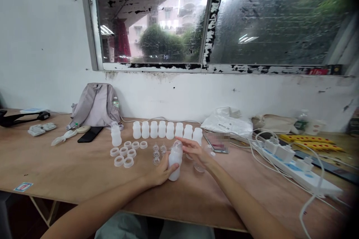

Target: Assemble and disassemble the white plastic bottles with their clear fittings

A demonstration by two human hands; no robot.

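Note:
My left hand (163,169) is wrapped round the lower part of a white bottle (175,164) with a clear domed top, held just above the table's front. My right hand (193,150) is at the top of that bottle, its fingers stretched out against the dome. Behind stands a row of white open-necked bottles (154,130). Left of my hands lie several clear rings (123,151) and several clear nipples (156,154). One capped bottle (116,135) stands behind the rings. Clear domed caps (199,167) lie partly hidden beneath my right hand.
A grey backpack (97,104) leans on the wall at the back left, near a black phone (90,134). Another phone (217,142) lies right of the bottles. A white power strip (294,171) with looping cables occupies the right side. A plastic bag (228,121) lies behind.

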